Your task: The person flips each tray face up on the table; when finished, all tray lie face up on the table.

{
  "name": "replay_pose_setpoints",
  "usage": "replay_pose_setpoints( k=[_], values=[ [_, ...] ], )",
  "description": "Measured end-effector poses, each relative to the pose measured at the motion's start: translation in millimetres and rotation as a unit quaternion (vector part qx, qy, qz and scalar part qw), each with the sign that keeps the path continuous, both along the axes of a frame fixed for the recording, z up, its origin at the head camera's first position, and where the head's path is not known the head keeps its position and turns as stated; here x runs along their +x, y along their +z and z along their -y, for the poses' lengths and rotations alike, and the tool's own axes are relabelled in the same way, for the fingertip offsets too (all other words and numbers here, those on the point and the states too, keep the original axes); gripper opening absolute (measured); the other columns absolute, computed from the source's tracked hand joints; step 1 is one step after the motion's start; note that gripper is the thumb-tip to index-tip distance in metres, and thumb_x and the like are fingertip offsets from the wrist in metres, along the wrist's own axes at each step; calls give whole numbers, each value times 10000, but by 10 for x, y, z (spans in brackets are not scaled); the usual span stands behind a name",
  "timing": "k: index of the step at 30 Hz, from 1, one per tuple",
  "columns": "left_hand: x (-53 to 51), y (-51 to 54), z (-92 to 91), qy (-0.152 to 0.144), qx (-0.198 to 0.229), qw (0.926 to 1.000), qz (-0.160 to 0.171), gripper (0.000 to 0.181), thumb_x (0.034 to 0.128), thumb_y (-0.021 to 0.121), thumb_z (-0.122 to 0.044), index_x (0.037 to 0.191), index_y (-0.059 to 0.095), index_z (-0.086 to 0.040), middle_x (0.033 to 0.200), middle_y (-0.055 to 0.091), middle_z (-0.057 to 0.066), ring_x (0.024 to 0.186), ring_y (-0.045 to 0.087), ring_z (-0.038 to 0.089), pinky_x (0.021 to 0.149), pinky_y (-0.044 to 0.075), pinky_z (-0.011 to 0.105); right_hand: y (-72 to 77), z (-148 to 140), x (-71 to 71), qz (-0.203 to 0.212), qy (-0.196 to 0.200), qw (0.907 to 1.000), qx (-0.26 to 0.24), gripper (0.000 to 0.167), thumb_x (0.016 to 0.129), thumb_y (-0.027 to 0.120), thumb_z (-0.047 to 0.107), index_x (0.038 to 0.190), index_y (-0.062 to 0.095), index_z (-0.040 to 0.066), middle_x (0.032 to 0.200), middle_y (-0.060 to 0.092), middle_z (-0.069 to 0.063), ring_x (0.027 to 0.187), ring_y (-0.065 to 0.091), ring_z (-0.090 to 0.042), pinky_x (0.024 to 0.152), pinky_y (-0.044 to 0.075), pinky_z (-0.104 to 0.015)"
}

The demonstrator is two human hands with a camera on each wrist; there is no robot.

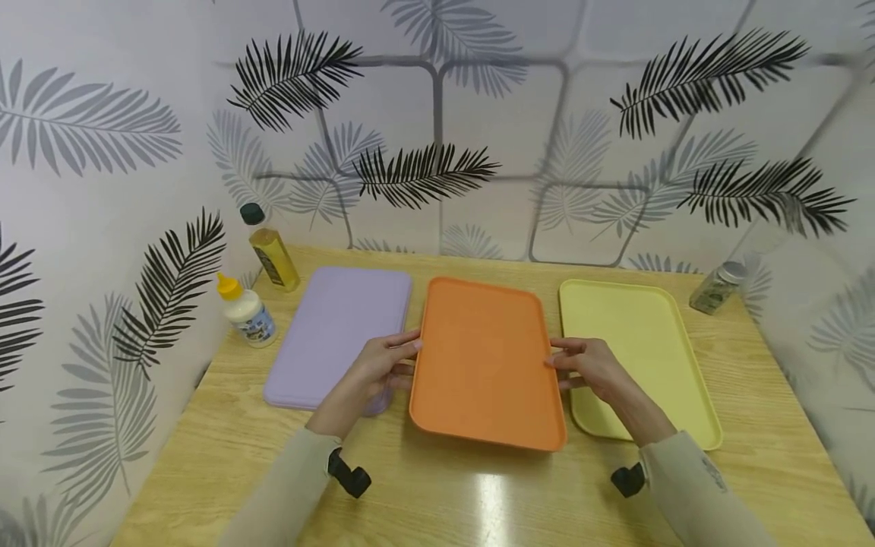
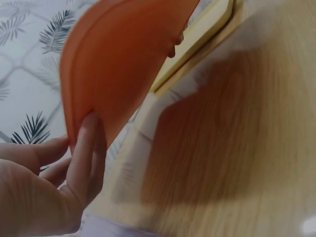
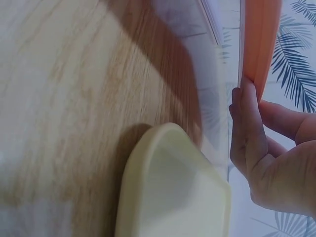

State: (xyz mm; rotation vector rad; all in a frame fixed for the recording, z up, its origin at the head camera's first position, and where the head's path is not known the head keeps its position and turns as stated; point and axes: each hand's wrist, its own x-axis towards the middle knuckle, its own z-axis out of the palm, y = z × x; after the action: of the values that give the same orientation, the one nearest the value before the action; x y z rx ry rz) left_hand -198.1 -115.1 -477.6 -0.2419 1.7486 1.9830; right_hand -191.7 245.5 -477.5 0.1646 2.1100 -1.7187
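Observation:
An orange tray point(image 1: 487, 365) is held up off the table between both hands, its shadow falling on the wood below. My left hand point(image 1: 380, 366) grips its left rim, thumb at the edge and fingers underneath, as the left wrist view shows against the orange underside point(image 2: 118, 64). On the opposite rim, my right hand point(image 1: 592, 369) pinches the tray the same way. To the left lies a purple tray point(image 1: 342, 327), partly behind the left hand. A yellow tray point(image 1: 636, 349) lies to the right, partly behind the right hand.
At the table's left edge stand a white glue bottle with a yellow cap point(image 1: 250, 313) and an oil bottle with a dark cap point(image 1: 275, 257). A small jar with a grey lid point(image 1: 718, 289) stands at the back right. A patterned wall point(image 1: 492, 205) borders the wooden table point(image 1: 437, 501).

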Motion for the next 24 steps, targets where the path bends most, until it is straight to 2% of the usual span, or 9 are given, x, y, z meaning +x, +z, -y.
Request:
replay_pose_setpoints(
  k=[4, 8, 13, 17, 24],
  values=[
    [-147, -19, -20, -125, -316, 9994, 109, 468, 924, 657, -131, 1371, 537, -60, 1122, 664, 186, 847, 700, 264, 666, 587, 400, 8, -19, -46, -173, -1, 9998, 112, 550, 930, 617, 46, 1414, 396, -90, 1047, 667, -117, 887, 670, -149, 680, 588, -368],
    [-290, -27, -61, -224, -541, 9981, 191, 446, 925, 639, -73, 1358, 541, -27, 1008, 688, 176, 807, 697, 262, 634, 589, 396, -7, -24, -129, -195, -7, 9996, 197, 546, 933, 603, 27, 1420, 385, -90, 1094, 648, -174, 871, 667, -122, 697, 587, -385],
    [-449, -20, -118, -280, -868, 9958, 54, 434, 929, 614, -34, 1353, 533, 4, 967, 688, 175, 733, 686, 237, 583, 586, 367, -32, -15, -252, -245, -46, 9992, 322, 549, 935, 597, 22, 1426, 376, -88, 1137, 615, -231, 854, 676, -158, 709, 586, -396],
    [-511, -15, -151, -323, -1181, 9925, 38, 430, 921, 610, -3, 1344, 535, 21, 977, 686, 185, 703, 686, 226, 588, 587, 380, -42, 0, -324, -188, -31, 9988, 450, 557, 932, 600, 20, 1430, 372, -84, 1105, 626, -220, 811, 673, -177, 695, 588, -384],
    [-583, -99, -192, -330, -1342, 9904, -35, 412, 903, 611, 41, 1311, 557, 45, 895, 702, 220, 674, 699, 249, 615, 583, 426, -19, 19, -403, -206, 82, 9979, 614, 555, 928, 589, -4, 1423, 361, -110, 1005, 660, -168, 725, 647, -166, 706, 586, -403]
  ],
)
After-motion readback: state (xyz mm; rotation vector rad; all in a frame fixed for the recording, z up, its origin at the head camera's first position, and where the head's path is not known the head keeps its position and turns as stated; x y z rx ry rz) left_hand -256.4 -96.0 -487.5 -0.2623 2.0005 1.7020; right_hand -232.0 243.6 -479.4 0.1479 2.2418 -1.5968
